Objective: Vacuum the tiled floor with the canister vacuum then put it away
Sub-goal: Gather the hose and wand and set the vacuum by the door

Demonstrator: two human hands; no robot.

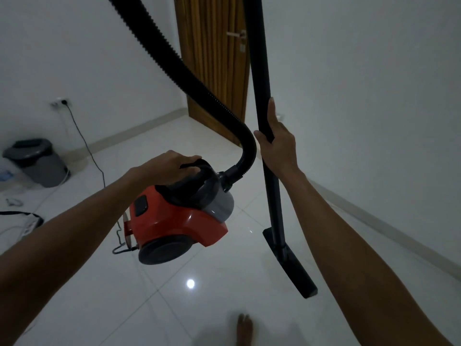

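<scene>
The red and grey canister vacuum (179, 218) hangs above the white tiled floor (212, 295), tilted, with one black wheel facing down. My left hand (172, 168) is closed around its black top handle. A black ribbed hose (179, 68) arcs from the canister's front up out of the top of the view. My right hand (277, 143) grips the black wand (262, 78), which stands nearly upright. The flat black floor nozzle (291, 263) at the wand's lower end rests on or just above the tiles.
A grey lidded bin (37, 161) stands at the left wall. The power cord (87, 151) runs from a wall socket (61, 102) down to the canister's rear. Cables lie at the left edge. A wooden door (214, 71) is ahead. My bare foot (244, 328) shows at the bottom.
</scene>
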